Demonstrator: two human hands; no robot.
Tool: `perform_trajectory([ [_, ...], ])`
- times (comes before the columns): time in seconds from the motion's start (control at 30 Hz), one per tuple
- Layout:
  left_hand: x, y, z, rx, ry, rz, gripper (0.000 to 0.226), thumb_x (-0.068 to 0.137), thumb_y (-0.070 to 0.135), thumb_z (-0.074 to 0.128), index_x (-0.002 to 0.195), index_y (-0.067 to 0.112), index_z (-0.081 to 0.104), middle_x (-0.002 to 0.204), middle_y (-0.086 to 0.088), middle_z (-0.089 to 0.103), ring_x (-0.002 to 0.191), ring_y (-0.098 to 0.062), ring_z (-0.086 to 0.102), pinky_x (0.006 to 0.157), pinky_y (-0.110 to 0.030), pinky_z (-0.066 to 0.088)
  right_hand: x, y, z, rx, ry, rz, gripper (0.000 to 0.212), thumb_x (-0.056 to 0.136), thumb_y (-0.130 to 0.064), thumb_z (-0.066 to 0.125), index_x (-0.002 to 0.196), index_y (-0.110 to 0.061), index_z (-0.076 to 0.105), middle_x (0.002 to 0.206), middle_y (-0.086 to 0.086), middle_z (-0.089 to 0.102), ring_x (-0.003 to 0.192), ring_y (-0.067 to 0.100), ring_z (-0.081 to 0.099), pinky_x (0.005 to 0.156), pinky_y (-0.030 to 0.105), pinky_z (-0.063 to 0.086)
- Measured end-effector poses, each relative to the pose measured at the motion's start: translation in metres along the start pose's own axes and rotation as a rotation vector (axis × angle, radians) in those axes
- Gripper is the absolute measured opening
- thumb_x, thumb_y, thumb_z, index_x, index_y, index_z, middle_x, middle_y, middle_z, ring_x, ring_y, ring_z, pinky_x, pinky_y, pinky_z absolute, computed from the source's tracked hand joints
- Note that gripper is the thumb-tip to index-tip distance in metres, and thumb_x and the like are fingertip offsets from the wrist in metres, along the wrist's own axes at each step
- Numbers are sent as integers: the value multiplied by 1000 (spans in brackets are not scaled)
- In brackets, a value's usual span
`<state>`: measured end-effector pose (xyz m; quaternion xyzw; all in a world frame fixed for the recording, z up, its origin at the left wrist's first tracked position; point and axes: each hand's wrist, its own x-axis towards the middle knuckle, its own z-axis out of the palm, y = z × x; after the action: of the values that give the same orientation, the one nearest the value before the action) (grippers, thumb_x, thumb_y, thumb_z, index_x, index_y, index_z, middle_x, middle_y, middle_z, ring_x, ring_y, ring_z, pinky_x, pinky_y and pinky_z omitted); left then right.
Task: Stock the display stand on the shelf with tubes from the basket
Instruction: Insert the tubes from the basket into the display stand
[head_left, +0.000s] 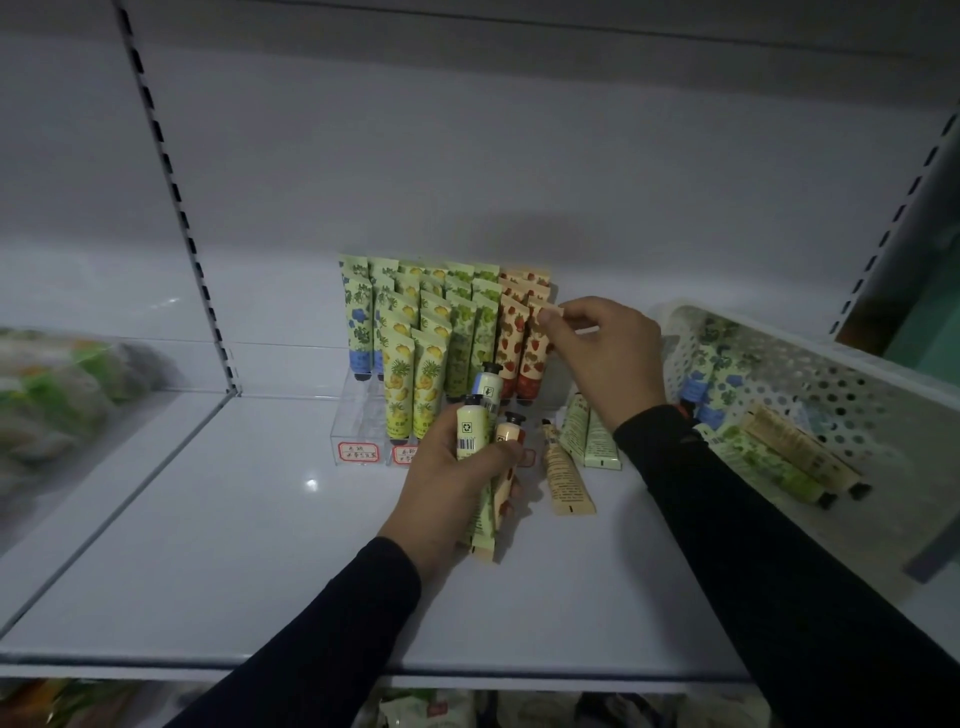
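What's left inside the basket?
The basket holds several tubes, blue-flowered, green and beige, lying loose. The right arm covers its near corner, so more may be hidden.

the left hand (447, 483) gripped several tubes (474, 427) at 6 o'clock of the display stand (358, 415); the right hand (602, 353) pinched a strawberry tube (535, 358); the basket (810, 364) sat at 3 o'clock.

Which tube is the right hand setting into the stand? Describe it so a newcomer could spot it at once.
Start at the clear display stand on the white shelf and go to its rightmost column. There the right hand pinches the top edge of the front strawberry tube. Its neighbours leftward are green, yellow and blue.
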<state>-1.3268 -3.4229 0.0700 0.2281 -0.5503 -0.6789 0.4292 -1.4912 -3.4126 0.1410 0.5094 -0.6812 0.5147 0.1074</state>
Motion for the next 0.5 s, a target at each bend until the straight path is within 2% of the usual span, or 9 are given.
perform_trajectory([
  [0.13, -1, 0, 0, -21, -8, -9, 24, 86, -5, 63, 101, 12, 54, 63, -9, 62, 52, -25, 55, 45, -28, 46, 1, -2, 0, -55, -12, -52, 32, 94, -36, 58, 85, -10, 75, 82, -1, 73, 77, 10, 64, 74, 25, 49],
  [0.27, 0, 0, -1, -16, -6, -11, 24, 86, -5, 63, 103, 9, 54, 64, -9, 63, 51, -25, 56, 45, -27, 46, 4, -3, 1, -101, -25, -76, 33, 96, -34, 56, 83, -8, 73, 81, 0, 72, 75, 11, 63, 65, 17, 42],
  [0.37, 0, 0, 0, -11, -11, -13, 22, 87, -4, 63, 102, 9, 54, 64, -9, 63, 51, -25, 56, 45, -27, 46, 5, -3, 1, -97, -33, -77, 32, 96, -31, 56, 81, -7, 71, 80, 2, 71, 75, 15, 63, 71, 26, 47],
  [0.5, 1, -3, -1, -7, -3, -11, 22, 86, -3, 65, 100, 11, 55, 66, -11, 62, 53, -26, 56, 47, -28, 46, 3, 0, -1, -88, -41, -65, 32, 96, -31, 55, 83, -6, 69, 81, 3, 70, 76, 17, 64, 74, 32, 50],
])
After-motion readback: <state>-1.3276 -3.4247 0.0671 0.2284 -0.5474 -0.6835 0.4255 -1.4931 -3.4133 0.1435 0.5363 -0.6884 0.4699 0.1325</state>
